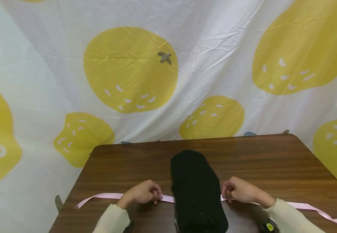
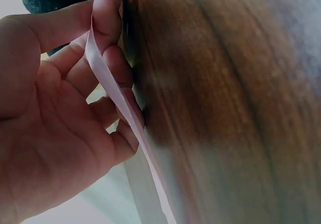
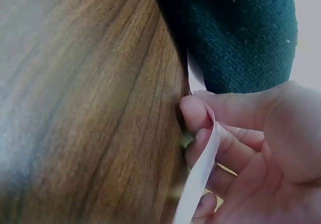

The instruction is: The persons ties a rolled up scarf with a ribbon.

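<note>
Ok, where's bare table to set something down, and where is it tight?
Bare wood lies along the table's far edge behind the black roll, and in both far corners. It is crowded near the front: the pink ribbon crosses under the roll, pinched by the left hand and right hand beside it.

Head camera: sits above my arms, looks forward and down over table (image 1: 127,161), far enough to take in whole tabletop and fruit-print sheet (image 1: 209,48) behind.

Left wrist camera: very close, looks along my left hand (image 2: 55,108) toward tabletop; wood grain fills right half.

Right wrist camera: equally close, mirrored, my right hand (image 3: 261,153) at lower right, wood at left.

Shared: all three catch pink ribbon (image 1: 104,196), dark roll (image 1: 196,191) and table. Wrist views overlap only at roll.
</note>
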A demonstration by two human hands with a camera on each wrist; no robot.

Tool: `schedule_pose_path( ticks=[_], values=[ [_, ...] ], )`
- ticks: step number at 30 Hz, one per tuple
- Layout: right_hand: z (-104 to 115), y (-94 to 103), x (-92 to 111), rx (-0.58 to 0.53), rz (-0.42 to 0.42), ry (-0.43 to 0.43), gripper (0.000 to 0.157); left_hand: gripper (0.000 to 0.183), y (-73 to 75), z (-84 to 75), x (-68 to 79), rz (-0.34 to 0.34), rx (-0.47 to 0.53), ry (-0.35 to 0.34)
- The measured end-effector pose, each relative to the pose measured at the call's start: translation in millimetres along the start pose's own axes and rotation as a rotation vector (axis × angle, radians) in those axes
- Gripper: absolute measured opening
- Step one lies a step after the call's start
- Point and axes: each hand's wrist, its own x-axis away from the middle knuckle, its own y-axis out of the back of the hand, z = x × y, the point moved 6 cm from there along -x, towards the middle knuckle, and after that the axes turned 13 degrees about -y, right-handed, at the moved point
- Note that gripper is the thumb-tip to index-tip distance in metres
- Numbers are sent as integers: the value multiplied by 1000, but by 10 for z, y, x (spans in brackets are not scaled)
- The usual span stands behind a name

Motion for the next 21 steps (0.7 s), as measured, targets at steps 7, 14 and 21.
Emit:
schedule_pose_path(
  ticks=[7,14,21],
  values=[
    [3,27,-46,50,-69,-35,13,15,15,23,-51,-6,-38,-6],
    [19,73,-109,49,-85,-52,12,14,67,33,-108,-33,-62,-16],
    [66,86,-105,32,-5,-80,8,13,88,7,-83,28,-54,39]
  ],
)
